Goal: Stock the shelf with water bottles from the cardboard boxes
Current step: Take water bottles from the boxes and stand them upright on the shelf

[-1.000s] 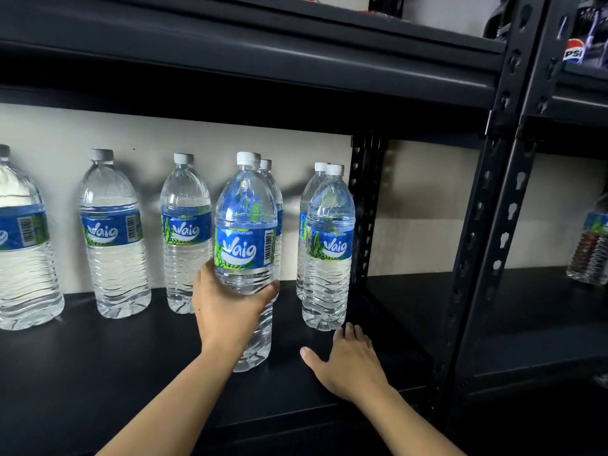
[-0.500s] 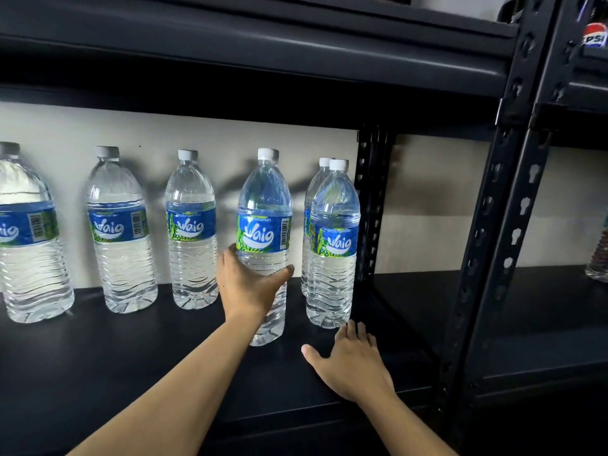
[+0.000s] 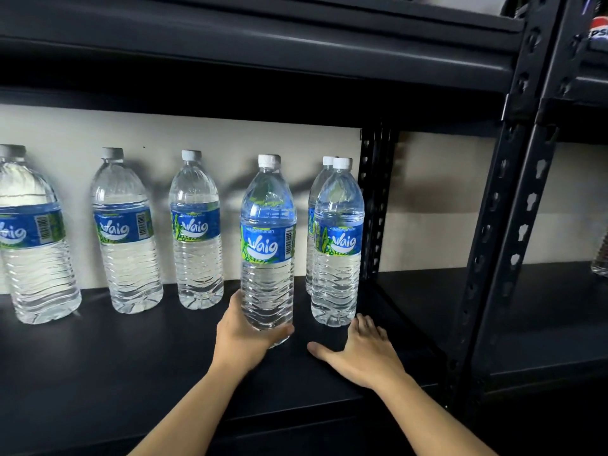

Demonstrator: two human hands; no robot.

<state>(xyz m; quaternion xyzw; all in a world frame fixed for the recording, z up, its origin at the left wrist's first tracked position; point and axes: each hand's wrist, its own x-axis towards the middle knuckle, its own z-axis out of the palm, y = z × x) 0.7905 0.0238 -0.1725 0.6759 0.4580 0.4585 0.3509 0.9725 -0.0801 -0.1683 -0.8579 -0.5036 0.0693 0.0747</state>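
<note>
Head view, left hand [image 3: 243, 340] grip curled round water bottle [image 3: 267, 258] base, right hand [image 3: 362, 353] flat on shelf [image 3: 131, 357]

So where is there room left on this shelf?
The front strip of the shelf, before the three back-row bottles and left of the left hand, is bare. So is most of the next bay past the upright post. It is crowded around the held bottle, the right-end pair and the right hand.

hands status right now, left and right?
Left hand: grips the bottle near its base.
Right hand: open, flat on the shelf, holds nothing.
</note>
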